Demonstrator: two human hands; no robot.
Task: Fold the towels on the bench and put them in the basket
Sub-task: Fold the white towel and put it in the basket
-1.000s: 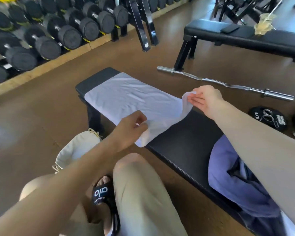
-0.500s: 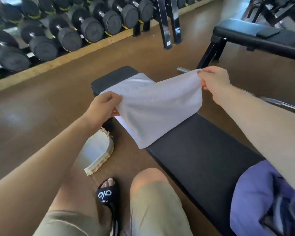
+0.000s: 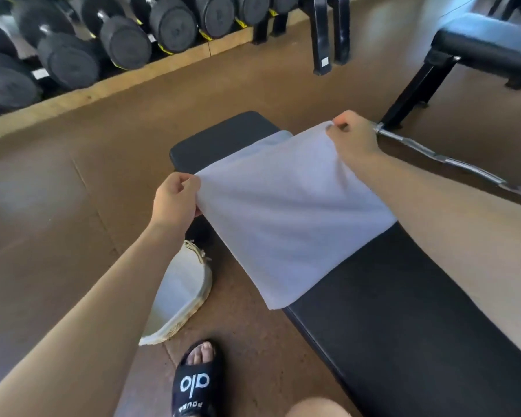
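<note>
A brown gym floor (image 3: pixel 73 206) fills most of the view, with a row of black dumbbells (image 3: pixel 73 52) racked along its far edge. The black padded table (image 3: pixel 403 326) runs from the middle toward the lower right. Across its far half lies the white towel (image 3: pixel 283 224), its near part lifted and doubled back over the rest (the near lower corner hangs past the table's edge). The pale basket (image 3: pixel 181 293) sits on the floor just beside the table, partly behind the left forearm. A chrome curl bar (image 3: pixel 451 161) lies on the floor beyond the right arm. The left hand (image 3: pixel 173 203) pinches one raised towel corner, fingers curled; the right hand (image 3: pixel 354 136) pinches the other corner, farther along the table.
</note>
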